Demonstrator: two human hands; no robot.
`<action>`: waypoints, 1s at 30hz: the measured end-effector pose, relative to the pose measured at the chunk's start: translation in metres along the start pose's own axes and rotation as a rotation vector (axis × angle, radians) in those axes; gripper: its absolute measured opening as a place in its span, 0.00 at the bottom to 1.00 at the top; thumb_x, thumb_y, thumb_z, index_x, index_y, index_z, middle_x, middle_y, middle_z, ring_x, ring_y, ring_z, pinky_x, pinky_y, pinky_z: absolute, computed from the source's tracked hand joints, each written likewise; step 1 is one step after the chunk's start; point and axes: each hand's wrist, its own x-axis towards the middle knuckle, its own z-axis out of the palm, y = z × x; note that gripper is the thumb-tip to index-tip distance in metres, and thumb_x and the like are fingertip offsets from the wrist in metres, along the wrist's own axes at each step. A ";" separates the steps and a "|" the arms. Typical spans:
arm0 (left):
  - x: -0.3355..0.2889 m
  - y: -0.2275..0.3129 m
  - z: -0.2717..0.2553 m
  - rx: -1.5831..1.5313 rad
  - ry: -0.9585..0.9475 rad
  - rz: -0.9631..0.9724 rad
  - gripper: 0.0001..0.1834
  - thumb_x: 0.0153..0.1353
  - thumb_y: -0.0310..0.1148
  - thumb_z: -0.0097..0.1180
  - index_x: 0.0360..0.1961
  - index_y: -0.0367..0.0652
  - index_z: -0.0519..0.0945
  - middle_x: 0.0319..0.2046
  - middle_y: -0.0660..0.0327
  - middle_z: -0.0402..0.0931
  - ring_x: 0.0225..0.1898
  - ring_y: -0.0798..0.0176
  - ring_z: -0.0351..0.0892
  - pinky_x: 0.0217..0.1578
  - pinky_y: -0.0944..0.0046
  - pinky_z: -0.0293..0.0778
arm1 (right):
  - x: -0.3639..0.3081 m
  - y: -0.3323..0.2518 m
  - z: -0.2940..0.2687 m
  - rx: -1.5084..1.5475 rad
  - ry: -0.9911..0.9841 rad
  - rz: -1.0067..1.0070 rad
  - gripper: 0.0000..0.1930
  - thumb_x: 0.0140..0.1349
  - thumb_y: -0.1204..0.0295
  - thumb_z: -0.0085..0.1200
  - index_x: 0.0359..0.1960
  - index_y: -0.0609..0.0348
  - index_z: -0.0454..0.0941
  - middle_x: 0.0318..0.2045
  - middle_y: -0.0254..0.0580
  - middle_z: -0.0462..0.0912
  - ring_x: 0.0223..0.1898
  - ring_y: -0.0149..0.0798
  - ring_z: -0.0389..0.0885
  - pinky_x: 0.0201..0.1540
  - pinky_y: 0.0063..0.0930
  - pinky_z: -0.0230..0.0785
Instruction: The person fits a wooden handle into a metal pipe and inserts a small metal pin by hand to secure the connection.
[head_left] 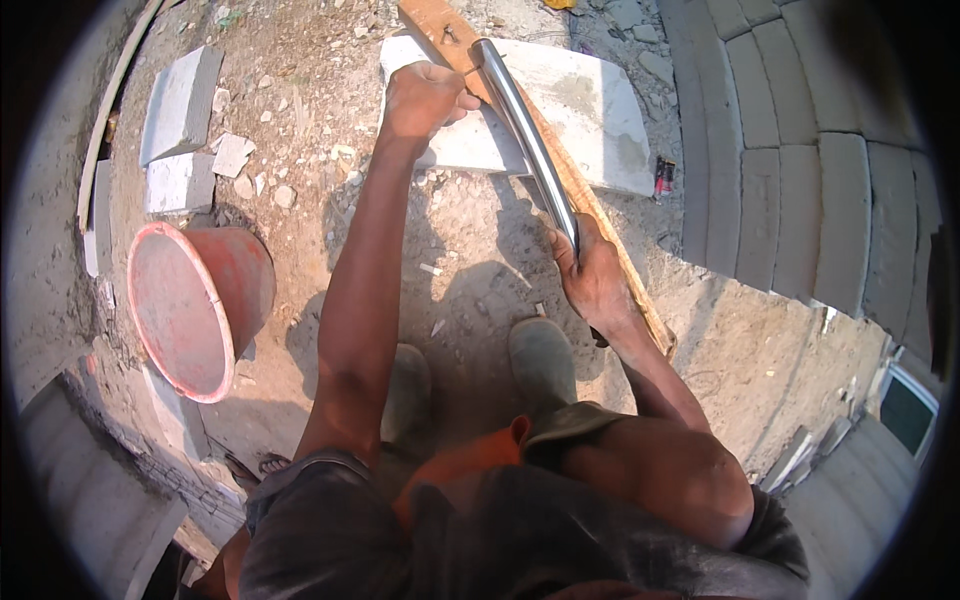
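A long wooden board [570, 175] slants from the far middle toward the near right, its far part over a pale block [595, 115]. My right hand [598, 280] is closed round the near end of a shiny metal pipe [525, 130], which runs along the board. A small dark part shows under that hand; what it is I cannot tell. My left hand [428, 98] is closed beside the pipe's far end, over the board's left edge. A thin, dark, nail-like piece [484, 68] sticks out between its fingers and the pipe.
A reddish, dust-coated bucket [240, 270] lies tipped at the left. Beyond it are pale blocks [183, 105]. Grey blocks [780, 190] are stacked along the right. Rubble [285, 195] litters the dirt ground, and my boots [542, 360] stand in the middle.
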 end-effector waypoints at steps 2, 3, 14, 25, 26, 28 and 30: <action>-0.001 0.001 -0.003 0.033 0.005 -0.013 0.13 0.65 0.31 0.56 0.42 0.28 0.77 0.28 0.52 0.85 0.27 0.68 0.82 0.29 0.71 0.79 | -0.008 -0.019 -0.013 0.110 0.000 0.037 0.19 0.75 0.62 0.45 0.54 0.68 0.68 0.26 0.60 0.80 0.29 0.56 0.82 0.34 0.46 0.71; -0.002 -0.001 -0.003 0.050 0.005 -0.023 0.14 0.65 0.31 0.56 0.43 0.28 0.77 0.29 0.52 0.85 0.28 0.68 0.83 0.30 0.71 0.79 | -0.013 -0.026 -0.018 0.165 -0.003 0.060 0.18 0.75 0.62 0.45 0.54 0.68 0.68 0.27 0.60 0.80 0.29 0.55 0.83 0.34 0.46 0.72; -0.002 -0.001 -0.002 -0.060 -0.004 -0.040 0.16 0.66 0.31 0.58 0.46 0.26 0.78 0.31 0.51 0.85 0.28 0.69 0.83 0.32 0.72 0.80 | -0.012 -0.004 -0.004 0.025 0.042 0.004 0.17 0.75 0.64 0.46 0.54 0.67 0.68 0.28 0.64 0.81 0.31 0.60 0.84 0.34 0.50 0.72; -0.002 -0.006 -0.003 -0.124 -0.019 -0.023 0.13 0.64 0.28 0.56 0.42 0.26 0.79 0.31 0.51 0.85 0.32 0.68 0.84 0.34 0.76 0.81 | -0.012 -0.006 -0.019 -0.146 0.101 -0.083 0.19 0.73 0.67 0.47 0.58 0.67 0.63 0.27 0.63 0.82 0.29 0.68 0.82 0.30 0.53 0.73; -0.003 -0.004 -0.004 -0.126 -0.017 -0.032 0.13 0.64 0.28 0.56 0.42 0.26 0.79 0.31 0.51 0.85 0.32 0.68 0.84 0.34 0.76 0.81 | -0.007 -0.004 -0.019 -0.218 0.029 -0.026 0.19 0.73 0.66 0.47 0.58 0.67 0.63 0.27 0.64 0.82 0.29 0.68 0.82 0.30 0.54 0.73; -0.005 -0.002 -0.009 -0.132 -0.003 -0.031 0.13 0.64 0.29 0.57 0.42 0.26 0.79 0.31 0.51 0.85 0.31 0.68 0.84 0.34 0.76 0.81 | -0.005 -0.010 -0.024 -0.262 -0.085 0.045 0.19 0.74 0.62 0.47 0.55 0.67 0.65 0.26 0.64 0.82 0.31 0.66 0.83 0.33 0.54 0.73; -0.004 -0.007 -0.008 -0.145 -0.005 -0.025 0.13 0.65 0.29 0.57 0.42 0.26 0.79 0.31 0.50 0.85 0.30 0.67 0.84 0.33 0.75 0.81 | -0.011 -0.030 -0.037 -0.090 -0.069 0.104 0.20 0.73 0.61 0.49 0.53 0.67 0.67 0.26 0.64 0.82 0.31 0.63 0.84 0.34 0.52 0.73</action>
